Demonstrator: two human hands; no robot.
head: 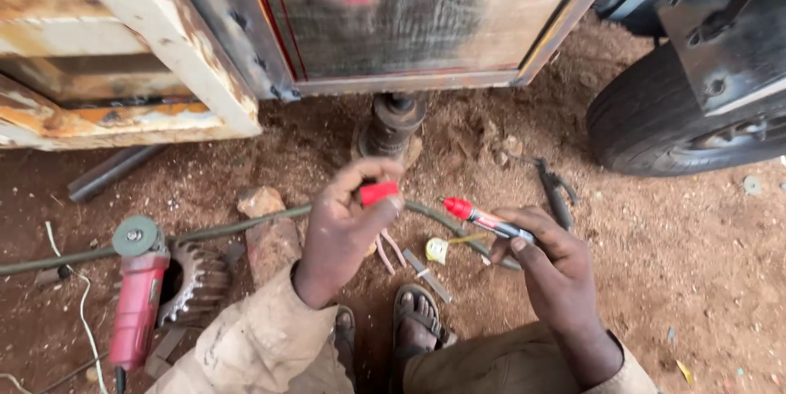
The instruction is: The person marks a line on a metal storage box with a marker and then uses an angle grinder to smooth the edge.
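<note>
My left hand point(344, 226) pinches a small red marker cap point(378, 193) between thumb and fingers. A short gap to the right, my right hand point(548, 259) grips a marker pen point(487, 219) with a red tip that points left toward the cap. Cap and pen are apart. Both hands hover over red dirt, above my sandalled foot point(417, 320). A shiny metal sheet point(409, 9) in a steel frame stands just ahead and reflects the hands.
A red angle grinder point(137, 292) lies at the left beside a rusty gear point(196, 279) and a green cable point(237, 229). Pliers point(555, 191) lie on the dirt. A tyre point(655, 116) stands at the right, a rusty cream frame point(131, 58) at the left.
</note>
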